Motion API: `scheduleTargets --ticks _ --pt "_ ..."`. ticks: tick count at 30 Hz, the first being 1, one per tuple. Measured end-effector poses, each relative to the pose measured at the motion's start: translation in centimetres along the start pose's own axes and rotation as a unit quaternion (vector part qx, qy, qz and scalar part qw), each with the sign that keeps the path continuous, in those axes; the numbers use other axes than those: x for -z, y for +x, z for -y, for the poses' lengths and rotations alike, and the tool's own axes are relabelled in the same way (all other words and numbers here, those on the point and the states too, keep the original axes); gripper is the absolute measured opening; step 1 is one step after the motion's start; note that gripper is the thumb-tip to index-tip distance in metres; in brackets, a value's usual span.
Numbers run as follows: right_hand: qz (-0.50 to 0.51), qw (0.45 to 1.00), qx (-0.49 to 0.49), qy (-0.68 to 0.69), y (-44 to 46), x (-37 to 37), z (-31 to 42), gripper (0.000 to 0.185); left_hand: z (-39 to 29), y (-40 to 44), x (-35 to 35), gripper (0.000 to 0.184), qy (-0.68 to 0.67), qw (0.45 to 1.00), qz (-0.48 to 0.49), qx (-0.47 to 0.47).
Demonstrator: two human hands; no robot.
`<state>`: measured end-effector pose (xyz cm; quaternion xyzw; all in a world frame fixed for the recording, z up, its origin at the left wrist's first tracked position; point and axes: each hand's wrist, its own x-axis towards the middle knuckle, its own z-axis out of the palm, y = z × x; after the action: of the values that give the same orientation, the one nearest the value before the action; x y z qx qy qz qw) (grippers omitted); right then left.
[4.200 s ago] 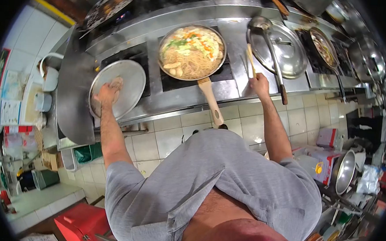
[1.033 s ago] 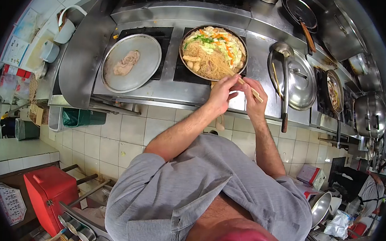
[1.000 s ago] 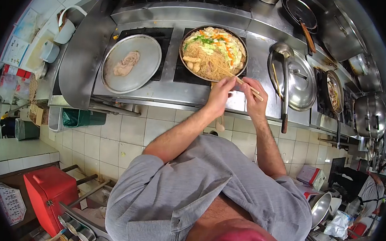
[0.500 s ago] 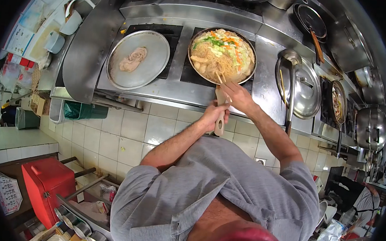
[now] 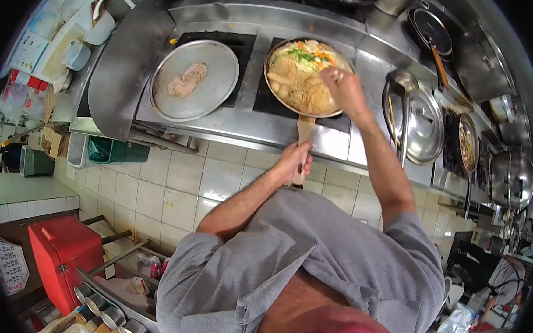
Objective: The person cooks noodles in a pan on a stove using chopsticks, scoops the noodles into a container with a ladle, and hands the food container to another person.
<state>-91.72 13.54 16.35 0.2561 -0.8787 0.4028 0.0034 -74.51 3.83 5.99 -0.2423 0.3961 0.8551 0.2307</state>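
The right hand point(image 5: 343, 90) has shifted forward over the round metal pan point(image 5: 297, 112) of golden noodles point(image 5: 313, 96), seemingly pinching wooden chopsticks point(image 5: 338, 77), while the left hand point(image 5: 292, 159), wrapped round its beige handle point(image 5: 305, 131), should brace against stirring.

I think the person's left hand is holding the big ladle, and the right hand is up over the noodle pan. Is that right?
Not quite: the left hand isn't holding the ladle. The head view shows it gripping the pale handle of the noodle pan. The right hand is up over that pan, as you said.
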Motion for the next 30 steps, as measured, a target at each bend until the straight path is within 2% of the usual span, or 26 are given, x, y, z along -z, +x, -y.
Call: scheduleTargets --ticks 1,2,4,6,8,9,11,12,14,17,21,22,23,26,30 --pt "0.010 0.998 -0.050 -0.024 0.0 1.6 1.7 0.026 0.2 0.1 0.2 0.032 -0.001 1.000 0.000 -0.001" --pt "0.007 0.998 -0.048 -0.026 0.1 2.1 2.0 0.026 -0.1 0.5 0.3 0.032 0.000 1.000 0.002 -0.009" --pt "-0.039 0.995 -0.065 0.062 -0.6 2.6 2.3 0.028 0.1 0.5 0.5 0.032 0.003 1.000 0.006 -0.009" --pt "-0.038 0.992 -0.073 0.099 -2.2 0.8 2.2 0.024 0.1 0.6 0.5 0.032 0.005 1.000 0.009 -0.011" --pt "-0.054 0.984 0.123 0.113 -3.7 -2.8 0.0 0.018 -0.1 0.6 0.3 0.033 0.000 1.000 0.000 -0.013" --pt "-0.053 0.984 0.123 0.114 -4.3 -4.0 -0.1 0.018 0.0 0.6 0.3 0.033 0.000 1.000 -0.002 -0.013" --pt "0.009 0.978 0.199 0.064 -4.8 -6.4 0.2 0.013 0.1 0.7 0.3 0.034 0.006 1.000 -0.007 -0.017" --pt "0.008 0.978 0.198 0.063 -4.5 -7.8 0.0 0.013 0.1 0.7 0.3 0.034 0.007 1.000 -0.006 -0.016" --pt "-0.028 0.970 0.228 -0.073 -2.7 -10.3 -0.9 0.008 0.1 0.9 0.3 0.034 0.024 0.999 -0.011 -0.023" --pt "-0.076 0.953 0.258 -0.141 0.5 -12.1 -2.7 0.006 0.0 0.6 0.0 0.033 0.019 0.999 -0.026 -0.021" --pt "-0.145 0.957 0.244 -0.060 1.0 -10.0 -1.5 0.011 -0.3 0.5 0.1 0.032 0.028 0.999 -0.032 -0.018" --pt "-0.117 0.986 0.109 0.038 0.8 -7.9 -0.5 0.016 -0.3 0.6 0.2 0.031 0.027 0.999 -0.031 -0.019" --pt "-0.087 0.986 -0.032 0.135 0.5 -5.8 0.2 0.020 -0.2 0.6 0.3 0.030 0.026 0.999 -0.029 -0.019" --pt "-0.050 0.980 -0.085 0.171 0.6 -0.2 0.4 0.025 -0.4 0.5 0.2 0.028 0.039 0.999 -0.026 -0.019" --pt "-0.009 0.987 -0.051 0.149 -3.4 2.6 -0.5 0.023 -0.3 0.5 0.2 0.029 0.026 0.999 -0.023 -0.017"
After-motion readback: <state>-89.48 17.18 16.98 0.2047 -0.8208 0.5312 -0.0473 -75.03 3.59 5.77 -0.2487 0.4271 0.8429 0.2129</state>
